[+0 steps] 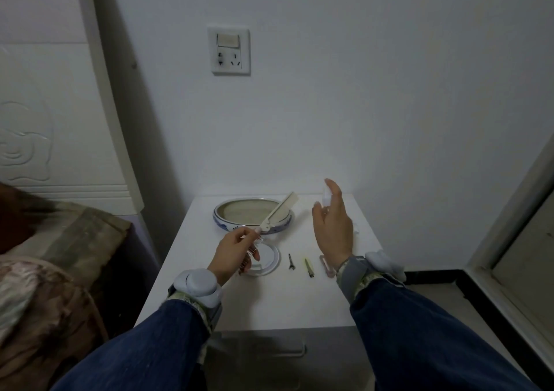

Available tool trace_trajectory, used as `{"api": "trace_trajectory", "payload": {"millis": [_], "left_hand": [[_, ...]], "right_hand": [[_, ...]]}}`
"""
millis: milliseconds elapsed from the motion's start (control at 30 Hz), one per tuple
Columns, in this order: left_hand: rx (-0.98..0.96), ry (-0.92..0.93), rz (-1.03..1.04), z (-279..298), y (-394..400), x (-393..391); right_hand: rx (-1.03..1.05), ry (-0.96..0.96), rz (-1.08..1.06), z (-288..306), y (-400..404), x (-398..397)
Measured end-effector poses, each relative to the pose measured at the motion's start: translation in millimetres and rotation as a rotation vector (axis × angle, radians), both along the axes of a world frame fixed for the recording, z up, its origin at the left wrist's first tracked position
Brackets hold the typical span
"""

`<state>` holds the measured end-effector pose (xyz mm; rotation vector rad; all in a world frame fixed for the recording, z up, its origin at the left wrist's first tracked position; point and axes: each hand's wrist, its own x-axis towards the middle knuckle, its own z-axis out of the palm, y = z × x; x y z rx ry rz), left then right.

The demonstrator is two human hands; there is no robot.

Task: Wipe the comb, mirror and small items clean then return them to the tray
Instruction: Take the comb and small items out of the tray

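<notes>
L hand (232, 252) fingers pinch the cream plastic comb (277, 212) by its handle, above the blue-white oval ceramic tray (221, 214). R hand (332, 225) fingers spread, raised over white counter (269, 300). Round mirror (266, 260) lies flat nr L hand.

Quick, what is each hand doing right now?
Left hand: pinching the handle of the white comb.
Right hand: open, fingers relaxed, holding nothing.

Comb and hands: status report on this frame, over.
Left hand pinches comb by its handle, raised over the tray. Right hand open, reaching toward a white object at the table's back. Mirror and clips on the table, nothing blocking.
</notes>
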<state>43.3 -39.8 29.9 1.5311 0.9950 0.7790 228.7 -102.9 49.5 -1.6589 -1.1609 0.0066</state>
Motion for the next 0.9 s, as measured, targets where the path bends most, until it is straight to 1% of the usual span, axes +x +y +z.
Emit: {"api": "trace_trajectory", "payload": {"millis": [133,233,300,400,433,533,667,900], "left_hand": [[-0.010,0.014,0.020,-4,1,-2],[-0.008,0.027,0.040,-7,3,-5],[-0.009,0.025,0.051,-9,4,-6],[0.003,0.032,0.070,-13,7,-8],[0.002,0.034,0.075,-13,7,-9],[-0.003,0.040,0.078,-15,9,-9],[0.000,0.047,0.068,-15,10,-9],[-0.014,0.054,0.069,-14,12,-12]], "right_hand": [[0.058,0.209,0.096,-10,0,4],[0.051,0.308,0.096,-12,2,6],[0.007,0.299,0.056,-15,5,9],[-0.089,0.153,0.011,-21,10,12],[-0.102,0.148,0.023,-23,12,11],[-0.088,0.262,0.118,-29,18,10],[-0.087,0.329,0.158,-38,24,10],[-0.094,0.308,0.113,-45,33,13]]}}
